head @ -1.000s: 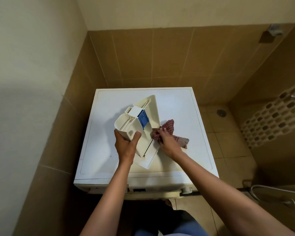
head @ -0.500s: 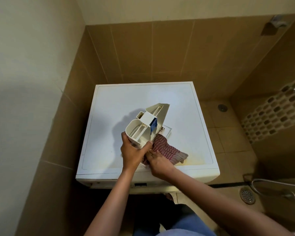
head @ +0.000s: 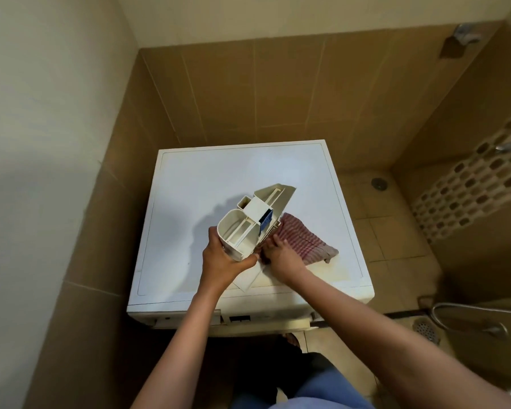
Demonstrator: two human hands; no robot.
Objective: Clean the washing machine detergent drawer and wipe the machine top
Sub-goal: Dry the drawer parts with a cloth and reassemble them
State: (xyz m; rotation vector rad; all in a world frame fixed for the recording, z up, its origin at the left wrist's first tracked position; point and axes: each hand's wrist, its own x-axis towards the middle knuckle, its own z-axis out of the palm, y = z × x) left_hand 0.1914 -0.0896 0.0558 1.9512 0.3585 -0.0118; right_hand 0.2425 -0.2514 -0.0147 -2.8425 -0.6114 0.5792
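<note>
I see the washing machine top (head: pixel 219 178) carrying the detergent drawer (head: pixel 248 222), tilted, towards its front edge. The striped cloth (head: pixel 304 240) lies just right of the drawer. My left hand (head: pixel 222 261) grips the drawer's near end; my right hand (head: pixel 281 255) pinches the cloth against its side.
</note>
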